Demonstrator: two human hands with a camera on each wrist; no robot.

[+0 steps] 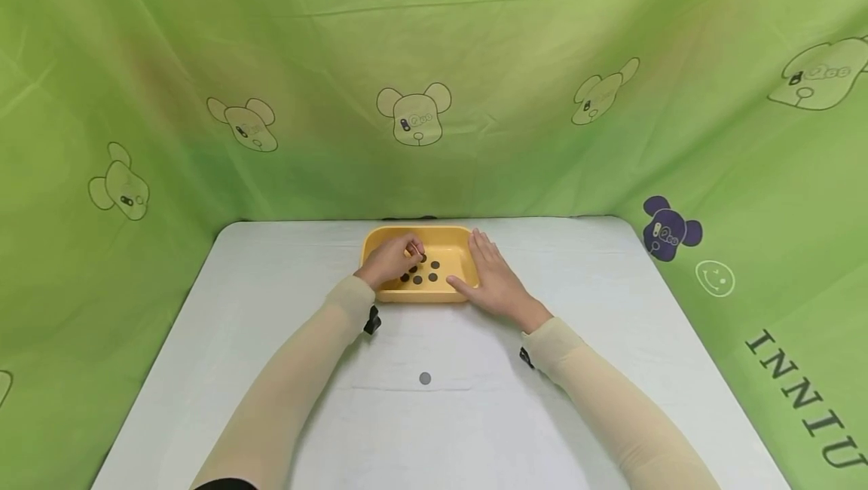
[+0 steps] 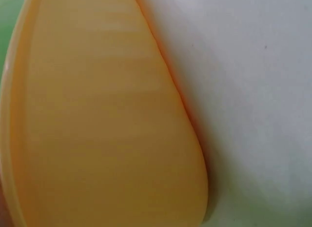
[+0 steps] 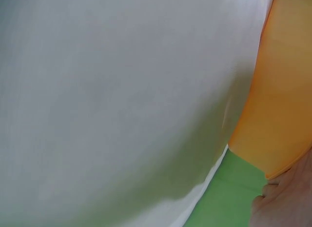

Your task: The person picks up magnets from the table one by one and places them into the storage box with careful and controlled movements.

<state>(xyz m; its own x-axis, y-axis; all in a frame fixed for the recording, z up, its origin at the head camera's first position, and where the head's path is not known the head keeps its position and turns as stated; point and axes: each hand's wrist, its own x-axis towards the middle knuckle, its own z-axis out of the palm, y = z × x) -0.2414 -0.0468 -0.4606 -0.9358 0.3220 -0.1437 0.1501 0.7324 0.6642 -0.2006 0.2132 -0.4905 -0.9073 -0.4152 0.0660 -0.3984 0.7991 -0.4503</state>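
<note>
A shallow yellow tray (image 1: 447, 297) stands at the far middle of the table, with several small dark discs (image 1: 432, 277) lying on its floor. Inside its left half is my left hand (image 1: 393, 260), thumb and fingertips pinched together at a dark disc (image 1: 423, 258) that they partly cover. My right hand (image 1: 498, 283) rests on the tray's right end, its fingers straight along the rim and its thumb toward the front edge. The left wrist view holds only the tray's outer wall and tabletop. In the right wrist view, the right hand's fingers (image 3: 287, 200) touch the tray's edge.
A single grey disc (image 1: 425, 378) lies on the white table (image 1: 542, 430) in front of the tray. Green cloth (image 1: 325, 173) with printed bear heads hangs behind the table and along both sides.
</note>
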